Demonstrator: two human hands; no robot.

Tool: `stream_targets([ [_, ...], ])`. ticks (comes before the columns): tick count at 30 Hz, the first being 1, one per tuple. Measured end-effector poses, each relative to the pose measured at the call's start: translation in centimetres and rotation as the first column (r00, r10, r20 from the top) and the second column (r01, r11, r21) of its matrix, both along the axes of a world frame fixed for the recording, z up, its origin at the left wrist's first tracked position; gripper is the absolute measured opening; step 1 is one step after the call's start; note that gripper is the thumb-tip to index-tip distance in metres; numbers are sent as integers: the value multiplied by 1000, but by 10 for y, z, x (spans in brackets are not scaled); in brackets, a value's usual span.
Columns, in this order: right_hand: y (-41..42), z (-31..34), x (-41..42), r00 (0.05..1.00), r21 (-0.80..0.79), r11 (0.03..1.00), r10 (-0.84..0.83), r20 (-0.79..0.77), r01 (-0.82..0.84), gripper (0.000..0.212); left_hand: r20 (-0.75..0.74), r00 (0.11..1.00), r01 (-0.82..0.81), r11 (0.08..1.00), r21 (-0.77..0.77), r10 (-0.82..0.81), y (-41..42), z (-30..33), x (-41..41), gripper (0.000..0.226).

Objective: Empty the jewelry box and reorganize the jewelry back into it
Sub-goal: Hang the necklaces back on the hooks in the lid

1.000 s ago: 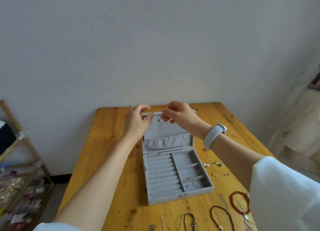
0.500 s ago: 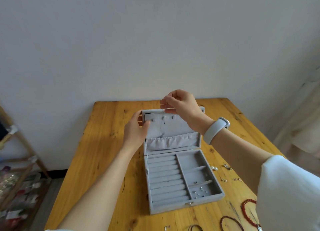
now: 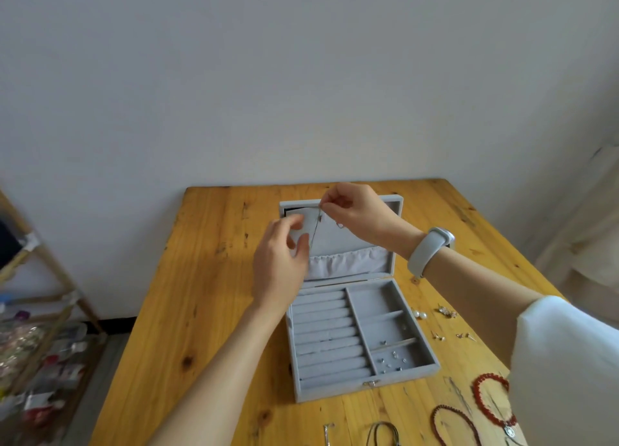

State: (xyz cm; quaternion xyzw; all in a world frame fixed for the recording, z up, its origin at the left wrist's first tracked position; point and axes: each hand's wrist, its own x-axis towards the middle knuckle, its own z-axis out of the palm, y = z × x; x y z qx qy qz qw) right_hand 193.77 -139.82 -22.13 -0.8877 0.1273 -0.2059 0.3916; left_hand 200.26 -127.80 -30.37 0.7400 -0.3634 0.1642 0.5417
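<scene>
Grey felt lines the jewelry box [image 3: 361, 341], which we have lying open in the middle of the wooden table [image 3: 207, 278], its lid propped upright toward the wall. Our right hand [image 3: 355, 211] pinches the top of a thin chain [image 3: 315, 229] at the lid's upper edge, fingers curled tight on it. Our left hand [image 3: 279, 264] is raised before the lid's left part, thumb and fingers loosely bent near the chain; we cannot tell whether they touch it. Small studs [image 3: 392, 358] lie in the box's front right compartment. To the right lie pearl earrings [image 3: 419, 314], and near the front edge red bead bracelets [image 3: 482, 398]. A wristband [image 3: 428, 253] circles our right wrist.
</scene>
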Motion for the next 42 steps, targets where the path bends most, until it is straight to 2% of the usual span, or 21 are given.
stream_targets([
  [2, 0, 3, -2, 1000, -17, 1000, 20, -8, -20, 12, -86, 995, 50, 995, 91, -42, -8, 0, -3, 30],
  [5, -4, 5, -4, 1000, -27, 1000, 13, 14, -12, 8, -178, 984, 59, 985, 165, -29, -15, 1, -4, 26],
  [8, -9, 3, -7, 1000, 8, 1000, -4, 26, 4, 9, -233, 972, 63, 988, 138, -29, -16, 1, -3, 17],
  [12, -16, -3, -13, 998, 53, 997, -55, 23, 54, 9, -320, 945, 102, 990, 94, -66, -12, 3, -1, 16],
  [18, -28, -15, -17, 994, 43, 994, -94, -56, 96, 12, -330, 940, 125, 988, 90, -89, -10, 11, 2, 17],
  [23, -29, -25, -20, 980, 0, 999, -41, -195, 42, 28, -391, 908, 179, 983, 43, -148, -12, 19, 4, 9],
  [27, -25, -30, -21, 975, -38, 999, 7, -221, -16, 17, -434, 880, 234, 971, 41, -193, -12, 23, 5, 11],
  [29, -24, -34, -21, 978, -39, 999, -2, -209, -7, 15, -444, 880, 201, 979, 22, -170, -12, 23, 5, 13],
  [31, -27, -38, -21, 981, 16, 1000, -6, -196, 10, 15, -451, 887, 102, 995, -16, -98, -10, 20, 7, 15],
  [34, -32, -40, -25, 981, 161, 986, -7, -192, 39, 18, -436, 899, -45, 999, -23, 30, -6, 14, 8, 14],
  [37, -32, -42, -22, 986, 291, 955, -17, -164, 65, 18, -325, 935, -127, 990, 60, 140, -2, 10, 7, 13],
  [39, -27, -41, -17, 993, 259, 964, -32, -112, 61, 17, -206, 965, -133, 981, 139, 160, 0, 8, 5, 12],
  [42, -20, -39, -8, 998, 71, 997, -14, -60, 18, 16, -106, 991, -60, 981, 184, 80, -1, 8, 6, 24],
])
